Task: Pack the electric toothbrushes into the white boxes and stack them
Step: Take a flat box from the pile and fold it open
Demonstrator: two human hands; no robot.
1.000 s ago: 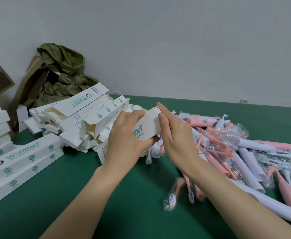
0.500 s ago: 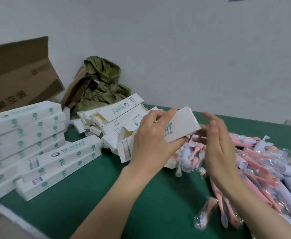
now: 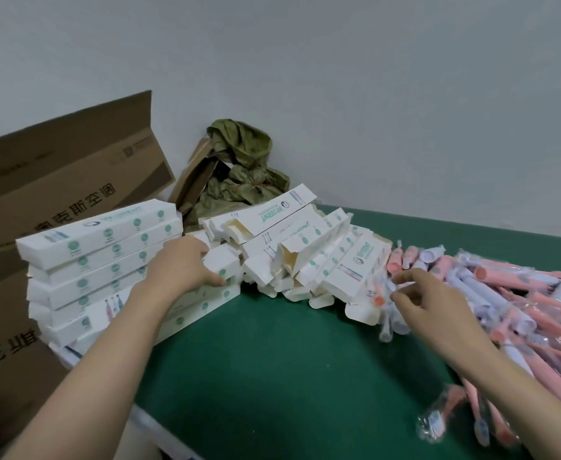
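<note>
My left hand (image 3: 179, 270) grips the end of a white box (image 3: 223, 264), fingers curled round it, setting it on the stack of closed boxes (image 3: 99, 247) at the green table's (image 3: 272, 360) left edge. Several layers are already stacked. A heap of open empty boxes (image 3: 305, 247) and a big pile of bagged toothbrushes (image 3: 521, 293) remain. My right hand (image 3: 431, 303) hovers there, fingers apart, apparently holding nothing.

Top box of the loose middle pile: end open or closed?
Open. The top box has its left end flaps splayed, with the tan inside showing.
</note>
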